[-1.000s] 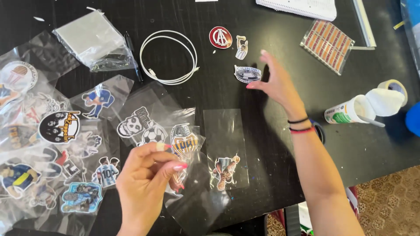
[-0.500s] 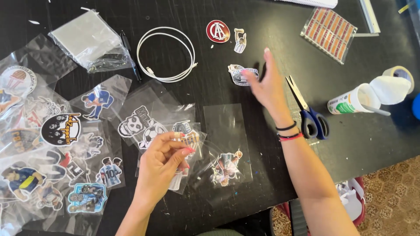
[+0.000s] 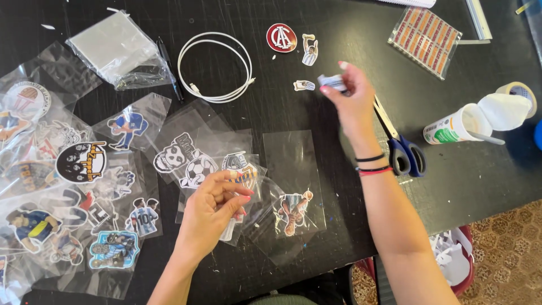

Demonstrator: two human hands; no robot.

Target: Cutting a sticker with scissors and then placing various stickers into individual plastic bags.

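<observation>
While I watch the head view from afar, these are the lines I log:

Right hand: my right hand (image 3: 353, 101) sits in the upper middle of the frame, fingers pressed together on a small sticker cutout (image 3: 332, 82), lifted just off the black table (image 3: 339, 34).

Left hand: my left hand (image 3: 212, 212), lower centre, pinches a clear sleeve with a sticker (image 3: 240, 169) between thumb and fingertips.

Beside the right hand: a tiny cutout (image 3: 304, 85) lies just left of the held piece; above it a footballer sticker (image 3: 309, 49) and a round red badge sticker (image 3: 281, 37).

Scissors: the blue-handled scissors (image 3: 403, 152) lie right of my right wrist, partly hidden under the hand.

Wristbands: black and red bands (image 3: 372, 164) ring the right wrist.

Centre: a clear sleeve with a player sticker (image 3: 293, 210) lies flat, just right of the left hand.

Left side: many bagged stickers (image 3: 84, 164) overlap one another across the left of the frame.

Upper left: a pack of empty clear bags (image 3: 118, 48), a black pen (image 3: 168, 65) and a coiled white cable (image 3: 214, 66).

Upper right: a striped label sheet (image 3: 424, 38).

Right edge: a glue bottle (image 3: 451, 127) on its side, and a tape roll (image 3: 516, 93).
</observation>
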